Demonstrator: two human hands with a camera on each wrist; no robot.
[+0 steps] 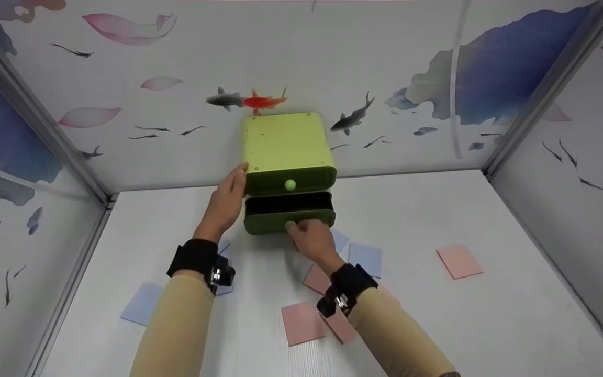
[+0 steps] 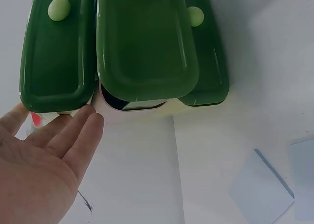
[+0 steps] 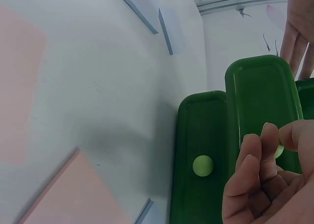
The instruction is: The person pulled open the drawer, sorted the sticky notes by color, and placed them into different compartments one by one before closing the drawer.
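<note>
A small green drawer cabinet (image 1: 287, 142) with a lime top stands against the back wall. Its middle drawer (image 1: 290, 222) is pulled partly out, and the inside looks dark. The top drawer (image 2: 58, 62) and the bottom drawer (image 3: 201, 130) sit in the cabinet, each with a round light-green knob. My right hand (image 1: 313, 238) pinches the middle drawer's knob (image 3: 278, 151), which the fingers mostly cover. At the cabinet's left side, near the top, my left hand (image 1: 226, 201) rests with its fingers fairly straight against the wall of the cabinet.
Pink square tiles (image 1: 302, 323) and blue square tiles (image 1: 366, 259) lie scattered on the white table (image 1: 411, 324), several under or beside the forearms. One pink tile (image 1: 459, 261) lies apart at the right. Printed panels (image 1: 385, 52) enclose the table at back and sides.
</note>
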